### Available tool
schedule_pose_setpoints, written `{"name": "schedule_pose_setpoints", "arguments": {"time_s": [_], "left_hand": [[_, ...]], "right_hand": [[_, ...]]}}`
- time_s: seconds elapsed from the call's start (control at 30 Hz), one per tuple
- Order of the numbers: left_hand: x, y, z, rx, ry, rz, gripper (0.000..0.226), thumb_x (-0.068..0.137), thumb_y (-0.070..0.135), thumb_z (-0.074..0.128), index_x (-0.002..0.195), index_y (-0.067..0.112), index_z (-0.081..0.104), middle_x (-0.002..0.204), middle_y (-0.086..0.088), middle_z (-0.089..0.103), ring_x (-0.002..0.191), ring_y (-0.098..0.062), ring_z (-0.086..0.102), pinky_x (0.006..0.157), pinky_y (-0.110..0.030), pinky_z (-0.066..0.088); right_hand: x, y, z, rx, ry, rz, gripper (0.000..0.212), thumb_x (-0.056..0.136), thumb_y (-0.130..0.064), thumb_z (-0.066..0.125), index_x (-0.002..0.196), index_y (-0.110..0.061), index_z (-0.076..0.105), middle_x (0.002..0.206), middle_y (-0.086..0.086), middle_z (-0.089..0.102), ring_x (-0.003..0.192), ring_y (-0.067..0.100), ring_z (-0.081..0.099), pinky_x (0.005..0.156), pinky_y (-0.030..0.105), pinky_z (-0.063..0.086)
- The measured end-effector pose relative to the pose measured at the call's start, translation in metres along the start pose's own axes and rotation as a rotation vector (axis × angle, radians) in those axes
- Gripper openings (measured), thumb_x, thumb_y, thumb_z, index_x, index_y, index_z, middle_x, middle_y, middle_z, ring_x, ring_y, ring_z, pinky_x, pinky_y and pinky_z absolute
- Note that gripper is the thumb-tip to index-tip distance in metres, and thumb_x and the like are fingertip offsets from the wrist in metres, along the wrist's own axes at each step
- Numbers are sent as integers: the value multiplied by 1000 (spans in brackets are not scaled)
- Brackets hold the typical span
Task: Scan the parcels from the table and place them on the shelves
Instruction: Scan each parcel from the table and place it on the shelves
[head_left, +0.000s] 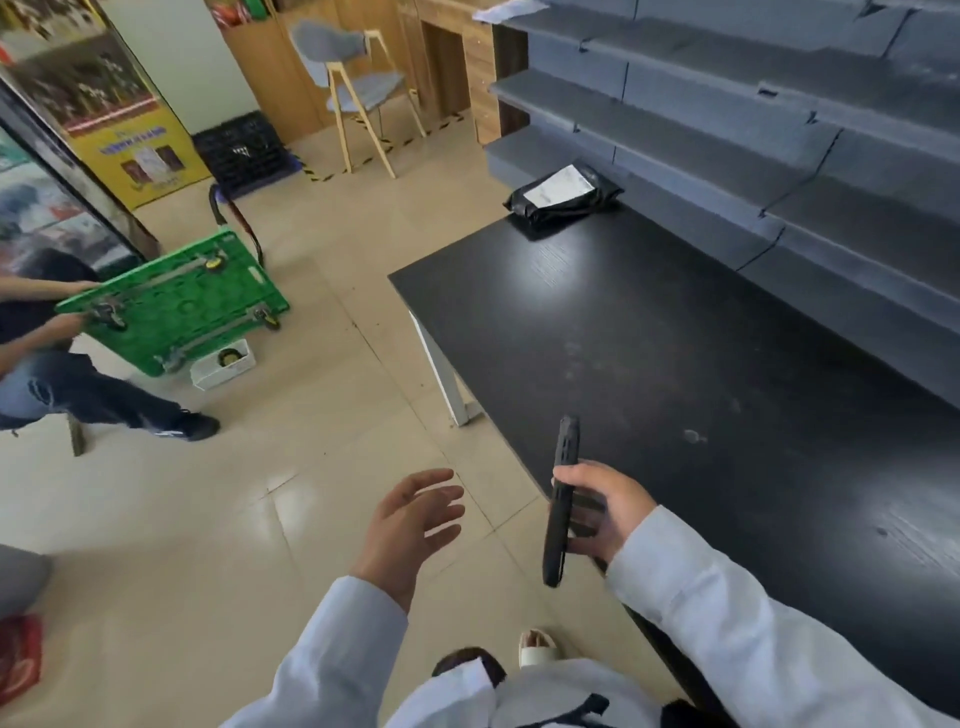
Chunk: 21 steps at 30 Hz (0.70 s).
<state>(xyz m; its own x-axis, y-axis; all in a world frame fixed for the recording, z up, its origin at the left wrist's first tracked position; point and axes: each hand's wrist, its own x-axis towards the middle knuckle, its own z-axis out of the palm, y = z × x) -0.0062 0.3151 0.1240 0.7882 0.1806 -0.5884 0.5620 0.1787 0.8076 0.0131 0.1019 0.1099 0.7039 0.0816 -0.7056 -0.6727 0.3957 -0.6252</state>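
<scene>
A black parcel (565, 200) with a white label lies at the far end of the black table (675, 353), close to the grey shelves (727, 130). My right hand (602, 506) is shut on a black handheld scanner (561, 501), held upright over the table's near left edge. My left hand (410, 517) hovers over the floor to the left of the table, fingers spread, holding nothing. A pale parcel (506, 10) rests on the top shelf at its left end.
A person at the left holds a tilted green cart (176, 304). A small white box (223, 364) lies on the floor below it. A grey chair (353, 88) and a black crate (241, 150) stand at the back. A red bag (18, 657) sits at lower left.
</scene>
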Motion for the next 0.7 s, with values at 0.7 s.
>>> {"name": "schedule_pose_setpoints", "arguments": {"time_s": [0.7], "left_hand": [[523,227,218,752,-297,134,26,90,3,55,113,7,66,85,-6,66,69,-20,58,63,-30,49]], "right_hand": [[204,-219,57,594,518,-177,9,86,-7,68,93,-11,63,72,6,73,65,24,73,72,49,57]]}}
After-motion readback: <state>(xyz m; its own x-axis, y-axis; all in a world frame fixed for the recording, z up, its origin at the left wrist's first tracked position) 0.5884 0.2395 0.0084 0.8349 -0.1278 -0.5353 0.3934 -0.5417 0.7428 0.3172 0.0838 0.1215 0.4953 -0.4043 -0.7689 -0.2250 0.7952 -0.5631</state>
